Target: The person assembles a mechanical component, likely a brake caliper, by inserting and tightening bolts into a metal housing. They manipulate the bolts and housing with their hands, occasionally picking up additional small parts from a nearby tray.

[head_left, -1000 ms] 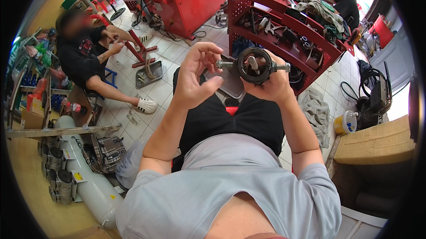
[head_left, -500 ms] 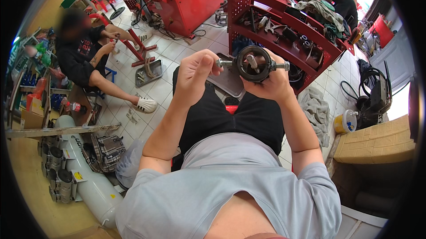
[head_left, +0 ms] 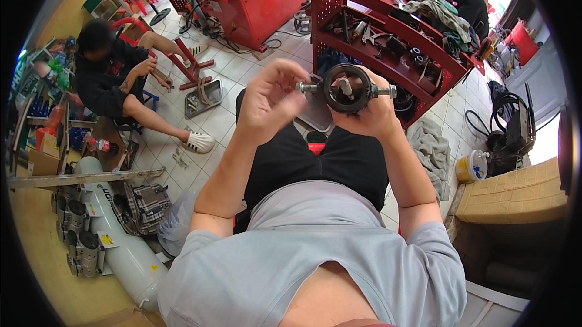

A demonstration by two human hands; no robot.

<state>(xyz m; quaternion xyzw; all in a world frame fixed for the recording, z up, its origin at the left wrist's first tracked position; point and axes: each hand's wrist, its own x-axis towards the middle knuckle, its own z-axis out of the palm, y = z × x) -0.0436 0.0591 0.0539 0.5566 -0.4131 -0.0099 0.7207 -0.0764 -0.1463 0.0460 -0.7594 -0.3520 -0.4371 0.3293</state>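
Note:
My right hand [head_left: 374,114] grips a dark round metal ring [head_left: 346,107] from its right side, above my lap. A silver bolt [head_left: 307,87] juts from the ring's left side. Another threaded bolt [head_left: 384,91] sticks out to the right, past my right fingers. Inside the ring a pale, blunt piece [head_left: 345,87] shows, perhaps a fingertip or part of the tool; I cannot tell which. My left hand [head_left: 267,105] hovers beside the left bolt's end with thumb and fingers apart, slightly blurred by motion.
A red tool cart [head_left: 388,42] holding wrenches and rags stands ahead right. On the floor ahead lies a grey tray [head_left: 318,114]; another tray [head_left: 206,99] with metal parts sits left, near a seated person [head_left: 106,75]. A white cylinder tank [head_left: 115,236] lies left.
My left hand's fingers have spread from a pinch at the left bolt and come away from it. The ring stays put in my right hand. The seated person's hands have lowered.

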